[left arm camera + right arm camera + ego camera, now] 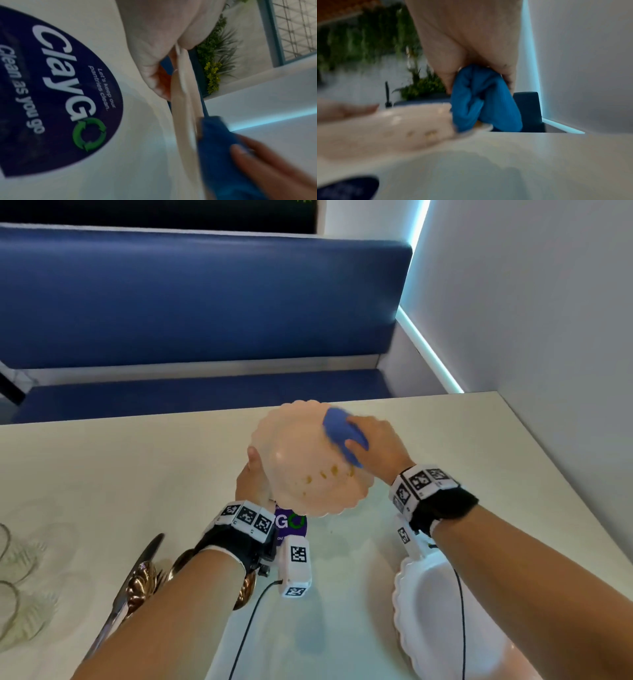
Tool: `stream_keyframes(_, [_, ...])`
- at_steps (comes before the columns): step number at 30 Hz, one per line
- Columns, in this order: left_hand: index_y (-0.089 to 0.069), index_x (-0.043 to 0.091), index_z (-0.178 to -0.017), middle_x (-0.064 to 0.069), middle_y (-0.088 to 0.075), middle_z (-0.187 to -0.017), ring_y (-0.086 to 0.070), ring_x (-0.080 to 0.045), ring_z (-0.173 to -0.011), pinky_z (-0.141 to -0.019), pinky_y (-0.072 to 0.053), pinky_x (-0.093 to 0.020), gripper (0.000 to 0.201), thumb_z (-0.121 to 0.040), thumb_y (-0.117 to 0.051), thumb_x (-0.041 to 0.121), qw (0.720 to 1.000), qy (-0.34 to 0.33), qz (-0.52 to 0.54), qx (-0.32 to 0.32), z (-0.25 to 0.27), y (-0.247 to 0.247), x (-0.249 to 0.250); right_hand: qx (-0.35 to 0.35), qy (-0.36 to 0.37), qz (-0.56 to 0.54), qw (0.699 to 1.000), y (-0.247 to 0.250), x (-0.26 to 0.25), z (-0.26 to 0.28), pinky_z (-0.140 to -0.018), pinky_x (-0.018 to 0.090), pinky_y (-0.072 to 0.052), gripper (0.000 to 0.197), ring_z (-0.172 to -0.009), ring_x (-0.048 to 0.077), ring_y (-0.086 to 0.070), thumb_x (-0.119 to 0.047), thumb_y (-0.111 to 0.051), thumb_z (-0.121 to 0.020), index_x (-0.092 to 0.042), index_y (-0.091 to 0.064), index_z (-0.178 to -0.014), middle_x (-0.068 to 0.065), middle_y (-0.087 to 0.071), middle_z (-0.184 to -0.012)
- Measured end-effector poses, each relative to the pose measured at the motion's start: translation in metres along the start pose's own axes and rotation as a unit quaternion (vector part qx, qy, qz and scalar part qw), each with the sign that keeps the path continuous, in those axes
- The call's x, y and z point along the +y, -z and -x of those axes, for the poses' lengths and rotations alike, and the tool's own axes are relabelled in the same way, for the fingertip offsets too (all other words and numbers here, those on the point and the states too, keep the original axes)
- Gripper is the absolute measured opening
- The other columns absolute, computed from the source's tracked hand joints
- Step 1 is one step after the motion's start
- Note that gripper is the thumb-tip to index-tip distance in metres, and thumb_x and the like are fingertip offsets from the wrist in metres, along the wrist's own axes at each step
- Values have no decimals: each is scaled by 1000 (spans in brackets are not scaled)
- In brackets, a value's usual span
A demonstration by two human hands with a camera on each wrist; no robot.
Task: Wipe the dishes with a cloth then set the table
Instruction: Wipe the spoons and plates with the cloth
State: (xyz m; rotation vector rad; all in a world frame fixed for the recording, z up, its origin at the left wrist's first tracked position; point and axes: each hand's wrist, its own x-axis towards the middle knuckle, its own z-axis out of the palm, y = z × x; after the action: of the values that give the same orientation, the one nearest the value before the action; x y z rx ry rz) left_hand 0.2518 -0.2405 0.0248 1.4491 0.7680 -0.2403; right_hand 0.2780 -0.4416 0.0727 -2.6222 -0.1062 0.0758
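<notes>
**Wiping stage: first plate in hand, table not yet set**

Above the middle of the table [137, 467], the left hand [253, 477] grips the pink scalloped plate [308, 460] at its left rim, thumb on the upper face, and holds it tilted clear of the surface. The right hand [376, 446] holds the bunched blue cloth [342, 436], fingers curled round it, and presses it against the plate's far right area. Yellow-brown food specks [323, 474] remain on the near part of the plate, so wiping appears incomplete. A white scalloped dish [442, 621] lies at the near right. Gold-handled cutlery [137, 583] and clear glasses [20, 559] lie at the near left, not yet laid out. Setting therefore appears wholly outstanding.

Clearance: the far table surface is open. The wall [548, 337] bounds the right edge; the bench [205, 302] lies beyond the far edge. A round purple sticker [291, 525] sits flat beneath the plate.
</notes>
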Motion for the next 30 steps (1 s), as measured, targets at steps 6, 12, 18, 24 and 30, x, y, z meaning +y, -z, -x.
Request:
stream_keyframes(6, [-55, 18, -123, -7, -62, -116, -57, -27, -103, -100, -44, -38, 68, -87, -29, 69, 999, 35, 17, 28, 22, 3, 8, -97, 58, 61, 992, -18, 13, 49, -90, 40, -39, 48, -107, 29, -55, -27, -33, -80, -14, -56, -119, 8, -60, -114])
stream_keyframes(12, [-63, 15, -108, -3, -62, -118, -59, -24, -104, -99, -42, -33, 63, -86, -35, 67, 1000, -27, 11, -12, 51, -13, 3, -166, 111, -54, 978, -41, -13, 113, -111, 31, -19, 41, -139, 21, -30, -18, -40, -98, -15, -40, -139, 6, -42, -144])
stream_keyframes(18, [-60, 18, -76, -5, -65, -89, -60, -24, -87, -90, -47, -34, 52, -91, -33, 60, 995, -71, -38, -64, 79, -30, 1, -176, 99, 62, 977, -19, -12, 91, -115, 54, -3, 60, -146, 12, 6, -35, -37, -99, -29, -4, -150, -10, 5, -159])
stream_keyframes(24, [-59, 24, -72, 0, -66, -88, -61, -22, -85, -83, -48, -31, 48, -90, -34, 61, 991, -100, -41, -73, 95, -21, 10, -113, -20, 102, 988, 4, 46, 122, -115, 52, -6, 66, -147, 17, 3, -50, -35, -95, -26, -7, -150, -5, 1, -159])
stream_keyframes(30, [-64, 18, -96, -2, -67, -96, -63, -22, -88, -89, -48, -34, 57, -88, -33, 66, 989, -100, -40, -104, 113, -37, 2, -176, 70, 25, 982, -30, 19, 190, -116, 33, 5, 53, -145, 16, 11, -28, -31, -101, -21, -10, -149, -6, 10, -155])
